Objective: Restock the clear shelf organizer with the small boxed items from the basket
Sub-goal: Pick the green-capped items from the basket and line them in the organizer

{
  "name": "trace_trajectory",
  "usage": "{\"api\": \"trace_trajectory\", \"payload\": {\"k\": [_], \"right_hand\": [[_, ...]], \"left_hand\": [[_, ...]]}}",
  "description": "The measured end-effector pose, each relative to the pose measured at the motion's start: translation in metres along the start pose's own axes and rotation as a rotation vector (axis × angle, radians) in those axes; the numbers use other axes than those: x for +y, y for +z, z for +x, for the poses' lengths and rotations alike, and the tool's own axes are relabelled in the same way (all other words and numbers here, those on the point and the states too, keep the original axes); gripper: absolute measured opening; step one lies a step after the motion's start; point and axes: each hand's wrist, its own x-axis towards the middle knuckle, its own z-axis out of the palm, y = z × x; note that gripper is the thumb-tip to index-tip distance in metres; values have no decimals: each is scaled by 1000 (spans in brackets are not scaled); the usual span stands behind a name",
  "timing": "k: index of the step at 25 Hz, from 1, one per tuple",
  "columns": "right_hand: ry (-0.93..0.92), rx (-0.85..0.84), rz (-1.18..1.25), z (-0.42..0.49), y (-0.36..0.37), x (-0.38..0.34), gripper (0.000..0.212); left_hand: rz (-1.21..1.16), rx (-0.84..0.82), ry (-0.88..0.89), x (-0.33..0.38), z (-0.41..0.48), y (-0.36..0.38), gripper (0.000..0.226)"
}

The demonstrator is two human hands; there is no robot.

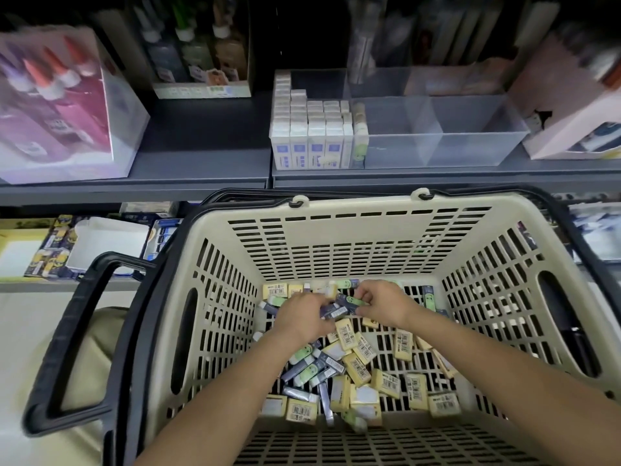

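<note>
Now, far left on the upper shelf (201,156) sits a big display box of glue bottles (57,102), blurred, caps pointing up and to the right. Below it, on the lower shelf, lie yellow-and-blue cartoon packs (53,247). Moving in, the black handle (67,348) of the basket (336,230) hangs folded out to the left. Up on the shelf stands a carton of upright bottles (201,62), and just right of it the clear shelf organizer (437,129). Its left compartment is packed with white boxes (309,136) in stepped rows, a thin column of pale green items (359,139) stands beside them, and the compartments to the right show bare plastic.

Down in the beige basket, right in front of the shelf, both arms reach to the far end of the floor. The left hand (302,317) has its fingers curled onto a bunch of dark boxes (339,307), and the right hand (383,304) pinches the same bunch from the other side, thumb and fingers closed on a dark box with a green face. Scattered under and behind the wrists is the loose stock: yellow boxes (359,344) with barcodes showing, mixed with more dark and green ones (309,368). Far right on the shelf, a pink carton (571,105) stands just beside the organizer.
</note>
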Motion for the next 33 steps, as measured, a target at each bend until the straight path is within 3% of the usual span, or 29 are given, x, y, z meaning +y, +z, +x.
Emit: {"api": "trace_trajectory", "payload": {"k": [3, 10, 13, 15, 17, 19, 21, 23, 27, 30, 33], "right_hand": [[-16, -30, 295, -8, -7, -8, 18], [-60, 20, 634, -21, -7, -39, 17], [-90, 81, 727, -21, -2, -48, 20], [-113, 79, 644, -18, 5, -51, 22], [-145, 31, 495, -14, 8, -49, 23], [-146, 47, 317, -10, 4, -39, 26], [-108, 169, -82, -6, -1, -26, 34], [-71, 193, -374, -1, 1, -14, 48], [-68, 134, -437, 10, 17, -6, 62], [-48, 138, -440, 13, 25, -7, 49], [8, 190, -228, 6, 17, -10, 35]], "left_hand": [[-371, -14, -76, 0, 1, -10, 41], [-1427, -79, -276, 5, -8, -26, 13], [-1740, -130, -273, 9, -7, -24, 23], [-1873, -149, -285, 14, -6, -23, 36], [-1882, -102, -356, 16, -5, -22, 40], [-1795, -45, -435, 11, -5, -21, 23], [-1673, -11, -502, 3, -6, -20, 12], [-1606, -12, -545, -4, -7, -20, 16], [-1573, -70, -544, -5, -8, -18, 14], [-1566, -97, -531, -4, -9, -17, 11], [-1567, -133, -558, -2, -9, -17, 15]]}}
